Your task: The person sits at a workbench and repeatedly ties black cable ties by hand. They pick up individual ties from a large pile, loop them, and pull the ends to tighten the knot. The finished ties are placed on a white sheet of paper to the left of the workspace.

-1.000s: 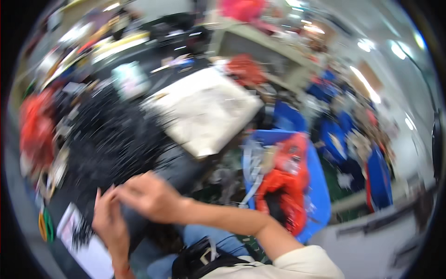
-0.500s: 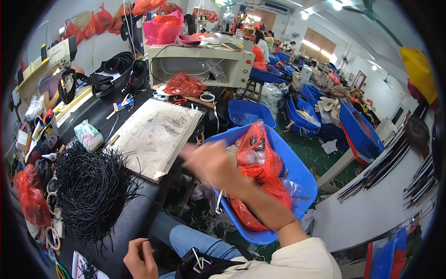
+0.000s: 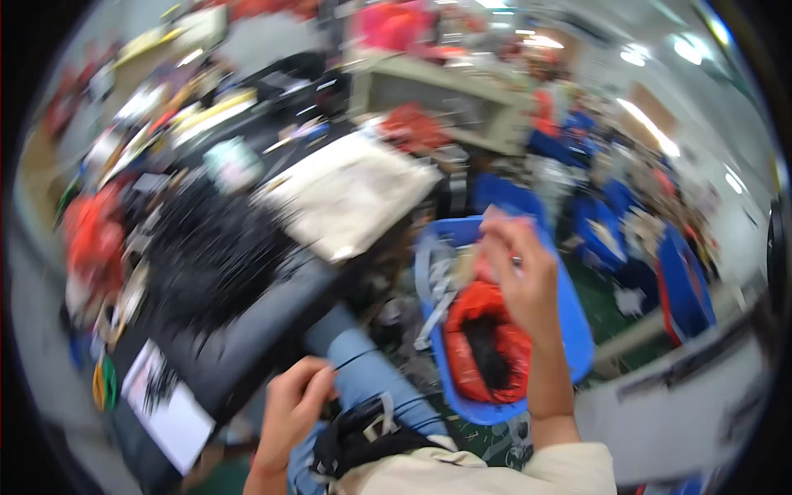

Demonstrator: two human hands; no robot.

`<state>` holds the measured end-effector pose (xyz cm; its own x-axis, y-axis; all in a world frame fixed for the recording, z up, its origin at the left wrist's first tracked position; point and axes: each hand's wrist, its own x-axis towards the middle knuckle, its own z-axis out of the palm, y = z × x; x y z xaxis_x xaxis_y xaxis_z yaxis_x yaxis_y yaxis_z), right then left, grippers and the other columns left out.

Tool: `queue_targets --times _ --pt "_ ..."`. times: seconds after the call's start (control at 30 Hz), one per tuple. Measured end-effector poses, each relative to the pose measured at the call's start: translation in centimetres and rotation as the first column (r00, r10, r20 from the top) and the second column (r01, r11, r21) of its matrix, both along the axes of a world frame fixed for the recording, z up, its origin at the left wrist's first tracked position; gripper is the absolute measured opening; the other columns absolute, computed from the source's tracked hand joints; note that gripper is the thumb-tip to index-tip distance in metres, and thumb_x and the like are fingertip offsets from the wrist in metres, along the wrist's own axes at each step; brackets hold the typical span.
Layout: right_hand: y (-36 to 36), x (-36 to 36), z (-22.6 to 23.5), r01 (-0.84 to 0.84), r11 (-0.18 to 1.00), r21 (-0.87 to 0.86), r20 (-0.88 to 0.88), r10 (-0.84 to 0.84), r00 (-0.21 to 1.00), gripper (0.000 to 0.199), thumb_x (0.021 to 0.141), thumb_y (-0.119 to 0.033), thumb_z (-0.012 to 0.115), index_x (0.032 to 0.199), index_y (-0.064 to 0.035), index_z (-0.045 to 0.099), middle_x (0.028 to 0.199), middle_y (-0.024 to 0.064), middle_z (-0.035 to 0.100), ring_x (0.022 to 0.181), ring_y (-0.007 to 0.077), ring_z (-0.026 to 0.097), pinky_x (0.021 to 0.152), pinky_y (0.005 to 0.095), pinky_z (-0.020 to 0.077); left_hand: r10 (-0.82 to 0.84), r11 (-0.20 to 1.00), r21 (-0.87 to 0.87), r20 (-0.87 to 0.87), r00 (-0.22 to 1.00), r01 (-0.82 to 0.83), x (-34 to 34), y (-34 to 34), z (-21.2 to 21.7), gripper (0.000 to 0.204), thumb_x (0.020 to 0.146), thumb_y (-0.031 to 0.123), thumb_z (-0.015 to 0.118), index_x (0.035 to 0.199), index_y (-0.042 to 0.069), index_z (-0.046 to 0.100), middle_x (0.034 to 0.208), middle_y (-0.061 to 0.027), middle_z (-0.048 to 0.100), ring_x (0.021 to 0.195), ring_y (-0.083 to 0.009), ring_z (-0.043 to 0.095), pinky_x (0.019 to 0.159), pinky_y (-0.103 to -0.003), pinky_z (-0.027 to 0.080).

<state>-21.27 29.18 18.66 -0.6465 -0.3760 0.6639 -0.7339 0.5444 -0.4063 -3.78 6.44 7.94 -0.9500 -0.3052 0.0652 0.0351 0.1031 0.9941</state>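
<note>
My right hand [image 3: 521,264] is raised over the blue bin [image 3: 571,318], its fingers bent together. A pinkish bit shows at the fingertips, too blurred to name. Below it in the bin lies a red plastic bag [image 3: 516,351], its mouth open on dark contents [image 3: 488,351]. My left hand [image 3: 295,404] hovers above my lap with fingers curled and thumb against them; nothing shows in it. On the black-topped bench to the left sits a heap of thin black strips [image 3: 206,252]. A pale board [image 3: 351,194] lies beyond the heap.
A white sheet with black strips on it [image 3: 177,421] lies at the bench's near end. A beige box-like machine [image 3: 495,124] stands at the back. Other blue bins [image 3: 598,235] stand on the floor to the right. A red bag [image 3: 95,235] hangs at the far left.
The view has swung left, blurring the picture. My right hand has gone from beside the board to above the bin. The red bag now shows an open mouth with dark contents.
</note>
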Motion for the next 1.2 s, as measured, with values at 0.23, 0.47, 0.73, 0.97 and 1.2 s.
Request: queue_targets --times 0.23,0.47,0.73,0.97,1.2 --pt "-16.3 6.6 -9.4 -0.770 0.605 -0.203 0.703 0.638 0.316 0.023 0.080 -0.006 0.063 0.103 -0.0011 0.061 0.084 0.0092 0.062 0.072 0.0144 0.058 0.064 0.0253 0.0457 0.188 0.954 0.226 0.057 0.981 -0.196 3.7 -5.2 -1.7 0.019 0.090 0.016 0.054 0.094 -0.001 0.062 0.074 -0.0015 0.062 0.066 -0.0044 0.054 0.058 -0.019 0.043" --pt "-21.1 4.4 -11.3 -0.742 0.670 0.032 0.340 0.691 0.638 0.014 0.075 0.000 0.066 0.089 -0.0034 0.064 0.074 0.0092 0.058 0.063 0.0203 0.057 0.056 0.0290 0.0452 0.117 0.789 0.574 0.211 0.970 -0.220 7.2 -7.5 -4.3 0.023 0.090 0.018 0.055 0.102 -0.001 0.059 0.085 -0.0075 0.064 0.077 -0.0111 0.062 0.069 -0.022 0.051" --pt "-23.9 7.9 -15.5 -0.711 0.703 -0.009 0.307 0.679 0.667 0.028 0.076 0.005 0.060 0.103 -0.0004 0.059 0.081 0.0117 0.055 0.070 0.0244 0.054 0.062 0.0319 0.0458 0.485 0.445 0.767 0.228 0.844 -0.463 3.8 -7.0 -7.1 0.021 0.090 0.017 0.054 0.104 0.000 0.057 0.091 -0.0090 0.064 0.078 -0.0135 0.063 0.063 -0.022 0.053" --pt "-23.7 7.5 -16.3 -0.783 0.620 -0.047 0.419 0.724 0.548 0.037 0.077 0.008 0.057 0.113 -0.0010 0.054 0.083 0.0128 0.055 0.069 0.0272 0.054 0.063 0.0333 0.0452 0.526 0.536 0.682 0.190 0.829 -0.497 2.9 -7.0 -7.7 0.018 0.088 0.014 0.057 0.098 -0.001 0.059 0.084 -0.0072 0.063 0.073 -0.0123 0.061 0.062 -0.022 0.053" --pt "-23.1 7.7 -15.5 -0.786 0.590 -0.187 0.554 0.724 0.411 0.021 0.077 0.007 0.059 0.097 0.0004 0.057 0.083 0.0122 0.061 0.069 0.0237 0.060 0.062 0.0309 0.0492 0.468 0.526 0.720 0.198 0.861 -0.452 3.4 -7.0 -8.6 0.018 0.087 0.012 0.059 0.099 -0.001 0.060 0.087 -0.0056 0.062 0.074 -0.0098 0.060 0.065 -0.023 0.053"
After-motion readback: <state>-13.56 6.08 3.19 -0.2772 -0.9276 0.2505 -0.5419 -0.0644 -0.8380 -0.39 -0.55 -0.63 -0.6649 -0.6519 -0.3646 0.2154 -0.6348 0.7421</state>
